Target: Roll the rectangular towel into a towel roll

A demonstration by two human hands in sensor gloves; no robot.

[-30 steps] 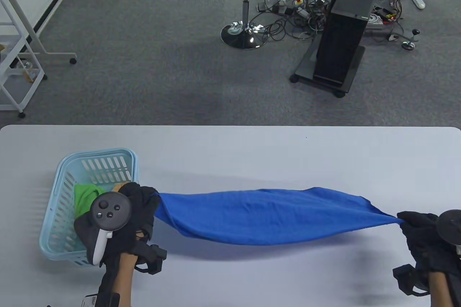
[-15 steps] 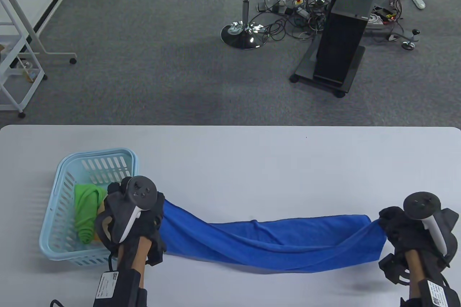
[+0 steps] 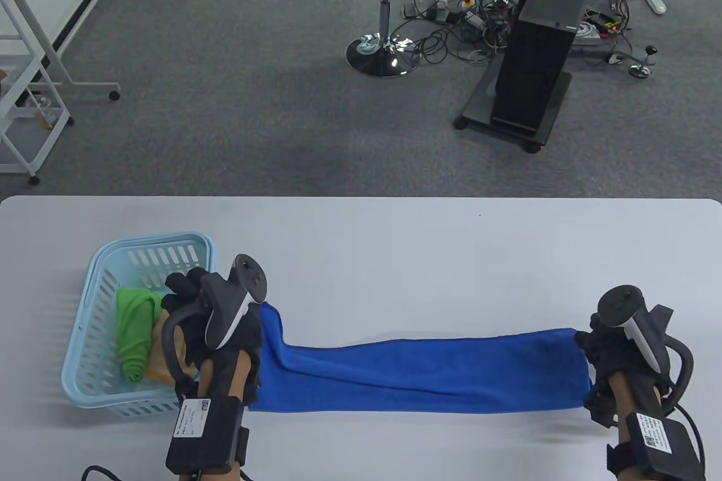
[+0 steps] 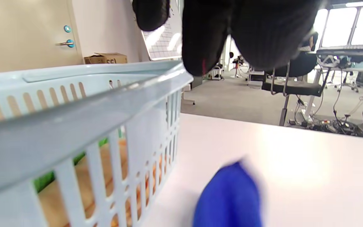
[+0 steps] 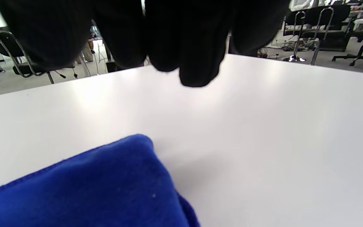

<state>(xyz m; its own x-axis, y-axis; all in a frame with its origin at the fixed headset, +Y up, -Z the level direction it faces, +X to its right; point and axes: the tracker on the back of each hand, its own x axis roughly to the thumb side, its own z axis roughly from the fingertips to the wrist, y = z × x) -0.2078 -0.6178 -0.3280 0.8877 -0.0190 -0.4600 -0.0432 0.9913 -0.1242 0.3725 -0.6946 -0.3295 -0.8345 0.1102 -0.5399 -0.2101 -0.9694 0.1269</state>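
The blue towel lies stretched in a long folded band on the tabletop, spanning the whole gap between the two hands. Its left end rises up against the left hand, its right end meets the right hand. Whether either hand's fingers are closed on the cloth or loose I cannot tell (the trackers and gloves hide them from above, and each wrist view shows the fingertips hanging clear over the towel's edge). Just left of the left hand stands a pale blue basket holding a green cloth.
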